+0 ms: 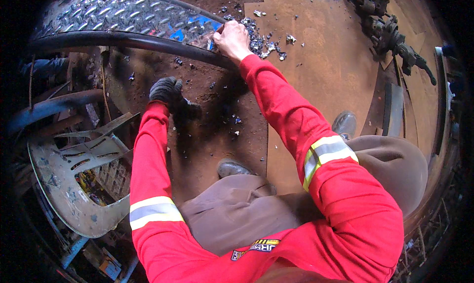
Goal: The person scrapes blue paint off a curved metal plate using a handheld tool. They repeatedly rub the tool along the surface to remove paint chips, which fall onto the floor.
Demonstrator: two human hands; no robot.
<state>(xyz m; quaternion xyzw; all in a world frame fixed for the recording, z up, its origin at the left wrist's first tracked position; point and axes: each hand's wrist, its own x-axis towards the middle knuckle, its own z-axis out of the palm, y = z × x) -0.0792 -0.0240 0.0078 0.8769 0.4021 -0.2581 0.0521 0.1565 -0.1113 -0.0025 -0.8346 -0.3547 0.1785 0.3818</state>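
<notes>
A curved step panel of silver tread plate (123, 19) with a dark tubular edge crosses the upper left. Blue patches (177, 35) and torn, flaky film cling to its right end. My bare right hand (233, 40) is at that end, fingers curled and pressed against the surface; whatever they pinch is hidden. Below the panel, my left hand (168, 91), in a dark grey glove, is closed and apart from it. A dark shape (191, 110) in shadow sits just under the glove; I cannot tell whether the hand holds it.
Shreds of blue and white film (254, 38) lie by the panel's right end on a brown sheet (316, 66). A dirty plastic chair (64, 184) and a blue tube (54, 110) crowd the left. Greasy metal mechanical parts (392, 34) lie at the upper right.
</notes>
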